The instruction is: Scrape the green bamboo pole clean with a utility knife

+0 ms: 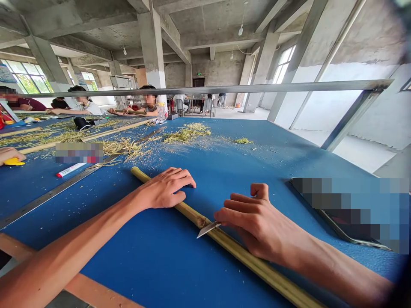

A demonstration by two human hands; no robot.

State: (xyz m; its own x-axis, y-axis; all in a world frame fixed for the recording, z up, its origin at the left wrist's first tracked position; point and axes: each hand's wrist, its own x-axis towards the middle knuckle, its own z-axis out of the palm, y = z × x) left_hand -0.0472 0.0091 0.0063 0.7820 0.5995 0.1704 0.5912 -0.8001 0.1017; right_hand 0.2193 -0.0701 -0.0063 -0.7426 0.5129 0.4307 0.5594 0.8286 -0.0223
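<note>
A long green-yellow bamboo pole [250,261] lies diagonally on the blue table, running from mid-frame to the bottom edge. My left hand [165,188] lies over its upper part, fingers curled across it and holding it down. My right hand [253,222] pinches a small flat steel blade [208,229], whose edge meets the pole's surface. A pale nick shows on the bamboo at that spot. The hand's fingers partly hide the pole just beyond the blade.
Bamboo shavings [188,133] lie scattered over the blue table [144,265]. A steel ruler [58,188] lies to the left, and a blurred flat object [346,209] to the right. A co-worker's hand [9,154] is at the left edge. A metal bar [205,89] crosses above the table.
</note>
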